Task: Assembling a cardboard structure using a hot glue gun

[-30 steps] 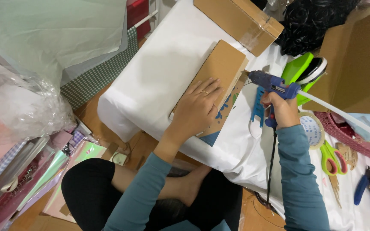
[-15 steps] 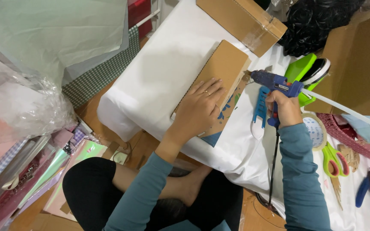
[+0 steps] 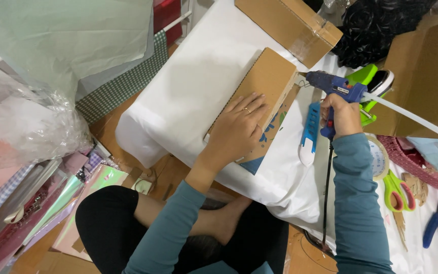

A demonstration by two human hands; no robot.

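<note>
My left hand (image 3: 238,131) presses flat on a brown cardboard piece (image 3: 271,80) that lies on a white sheet-covered surface (image 3: 188,91). A blue printed sheet (image 3: 265,144) sticks out from under the cardboard. My right hand (image 3: 344,115) grips a blue hot glue gun (image 3: 336,89), its nozzle pointing at the cardboard's right edge. A white glue stick (image 3: 414,119) juts from the gun's back. A blue and white utility knife (image 3: 309,128) lies between my hands.
A cardboard box (image 3: 290,23) sits at the top, a black bag (image 3: 376,28) beside it. A green object (image 3: 368,81), tape roll (image 3: 378,157), green scissors (image 3: 395,190) and blue pliers (image 3: 434,228) lie to the right. Plastic sheets (image 3: 36,101) and papers are piled to the left.
My right hand has brought the glue gun slightly closer to the cardboard's edge. My left hand stays pressed on the cardboard.
</note>
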